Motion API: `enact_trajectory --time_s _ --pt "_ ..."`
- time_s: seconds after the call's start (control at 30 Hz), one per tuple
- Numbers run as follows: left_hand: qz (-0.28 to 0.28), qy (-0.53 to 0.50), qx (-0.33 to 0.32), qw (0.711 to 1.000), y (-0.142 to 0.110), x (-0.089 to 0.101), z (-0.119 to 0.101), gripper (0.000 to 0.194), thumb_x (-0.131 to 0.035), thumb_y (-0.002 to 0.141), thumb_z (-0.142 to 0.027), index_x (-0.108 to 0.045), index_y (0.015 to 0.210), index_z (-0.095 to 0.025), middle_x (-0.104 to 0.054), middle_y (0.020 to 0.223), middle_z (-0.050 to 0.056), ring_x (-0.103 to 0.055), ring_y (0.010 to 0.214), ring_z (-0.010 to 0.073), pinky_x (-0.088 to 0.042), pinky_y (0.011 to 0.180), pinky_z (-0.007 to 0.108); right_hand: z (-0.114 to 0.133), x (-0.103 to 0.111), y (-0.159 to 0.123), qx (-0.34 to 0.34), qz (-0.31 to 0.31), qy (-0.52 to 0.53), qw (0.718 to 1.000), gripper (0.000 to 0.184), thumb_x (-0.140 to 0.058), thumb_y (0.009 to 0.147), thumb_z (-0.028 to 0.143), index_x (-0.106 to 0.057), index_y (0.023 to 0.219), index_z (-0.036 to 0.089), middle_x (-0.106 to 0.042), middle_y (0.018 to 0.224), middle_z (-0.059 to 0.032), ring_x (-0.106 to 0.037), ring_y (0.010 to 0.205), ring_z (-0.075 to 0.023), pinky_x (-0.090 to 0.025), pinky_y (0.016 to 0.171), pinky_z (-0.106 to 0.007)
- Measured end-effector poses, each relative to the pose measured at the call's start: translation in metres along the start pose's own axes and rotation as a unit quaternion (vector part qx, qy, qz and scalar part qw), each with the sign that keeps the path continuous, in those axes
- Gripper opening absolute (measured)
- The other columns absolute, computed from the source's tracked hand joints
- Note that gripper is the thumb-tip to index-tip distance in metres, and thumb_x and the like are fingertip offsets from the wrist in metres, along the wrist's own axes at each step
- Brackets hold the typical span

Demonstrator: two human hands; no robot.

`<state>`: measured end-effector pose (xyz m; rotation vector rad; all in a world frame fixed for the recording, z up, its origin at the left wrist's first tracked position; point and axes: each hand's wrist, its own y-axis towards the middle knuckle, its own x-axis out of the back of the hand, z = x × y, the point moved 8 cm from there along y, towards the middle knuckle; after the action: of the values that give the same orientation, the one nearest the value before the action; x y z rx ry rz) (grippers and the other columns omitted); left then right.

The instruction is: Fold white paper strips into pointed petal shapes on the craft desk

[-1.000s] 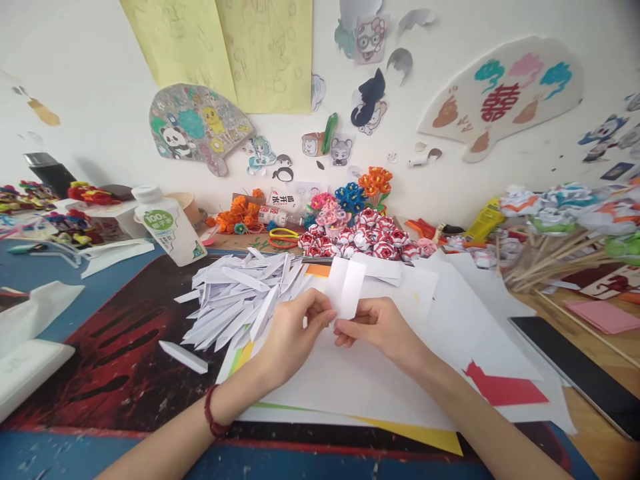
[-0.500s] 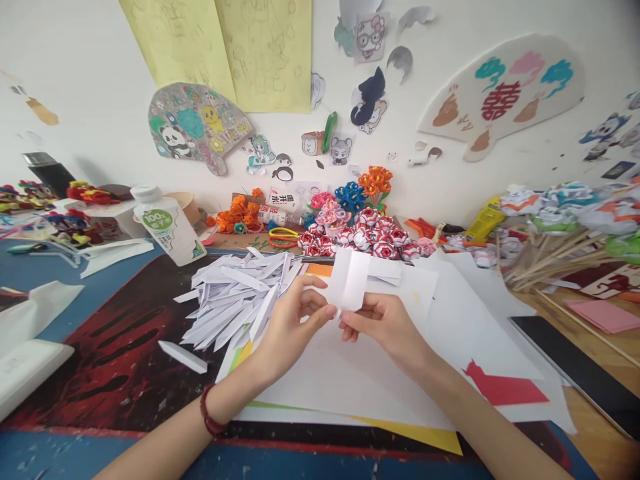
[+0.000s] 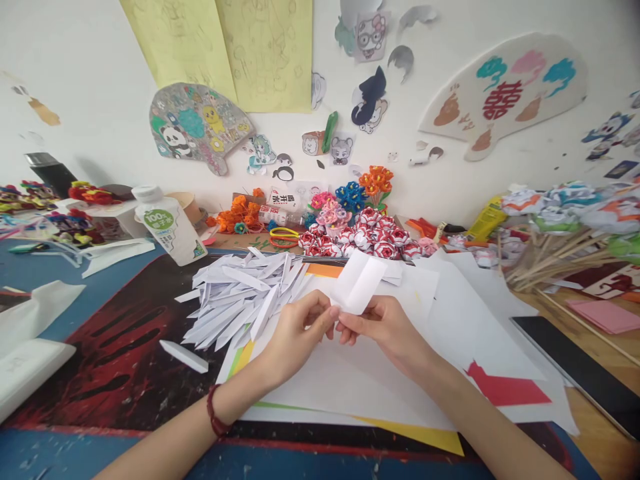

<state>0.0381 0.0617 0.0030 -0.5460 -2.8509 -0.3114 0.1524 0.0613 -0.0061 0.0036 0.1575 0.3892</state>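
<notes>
Between both hands is a small white piece of paper (image 3: 358, 280) with a lengthwise crease, held by its near edge above the large white sheets. My left hand (image 3: 305, 323) pinches its near left corner between thumb and curled fingers. With thumb on top and fingers bent beneath, my right hand (image 3: 377, 323) grips the near right corner. Left of the hands lies a heap of folded white paper strips (image 3: 235, 293). One single folded strip (image 3: 184, 356) rests apart on the dark mat. White paper sheets (image 3: 345, 380) lie under the hands, with yellow and green edges showing.
A white bottle (image 3: 169, 227) stands behind the heap. Red-and-white paper flowers (image 3: 370, 237) and yellow-handled scissors (image 3: 284, 237) are at the back. To the right lie a red paper scrap (image 3: 510, 388), a black phone-like slab (image 3: 575, 367) and wooden sticks (image 3: 535, 257).
The small paper has tilted, its far end swinging to the right. My left fingers have curled in closer to its near edge; the surroundings look the same.
</notes>
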Motion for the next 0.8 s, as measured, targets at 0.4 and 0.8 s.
enact_trajectory --time_s 0.4,0.8 --pt "-0.011 0.004 -0.017 1.000 0.001 0.005 -0.007 0.029 -0.052 0.090 -0.038 -0.053 0.073 -0.015 -0.055 0.059 -0.002 -0.047 0.055 0.0085 -0.036 0.054 0.020 0.004 0.009 -0.001 -0.003 -0.033 -0.028 0.999 0.026 -0.071 0.075 0.038 -0.069 0.073 0.013 -0.064 0.064 -0.0038 -0.060 0.057 -0.0138 -0.046 0.054 -0.027" --pt "0.038 -0.059 -0.015 0.997 0.001 -0.001 -0.007 0.027 -0.053 0.089 -0.039 -0.054 0.078 -0.014 -0.060 0.061 0.001 -0.049 0.049 0.0078 -0.038 0.049 0.020 0.003 0.004 -0.002 -0.007 -0.012 0.008 1.000 0.024 -0.071 0.075 0.037 -0.069 0.072 0.013 -0.066 0.065 -0.0043 -0.062 0.058 -0.0147 -0.048 0.054 -0.027"
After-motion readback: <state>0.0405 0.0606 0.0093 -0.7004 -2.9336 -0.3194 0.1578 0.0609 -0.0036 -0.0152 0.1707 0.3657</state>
